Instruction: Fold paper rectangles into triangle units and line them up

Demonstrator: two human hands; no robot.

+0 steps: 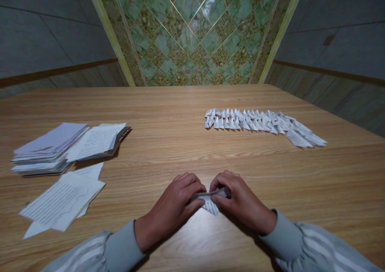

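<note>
I hold folded paper (210,208) between left grip (182,199) and right grip (239,197): print unreadable, tip pointing near, long axis left-right

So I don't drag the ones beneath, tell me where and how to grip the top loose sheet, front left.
Best pinch the top sheet by its right corner, coming from the right, the side of the left hand: it lies flat, and that corner seems to jut past the sheets beneath.
</note>
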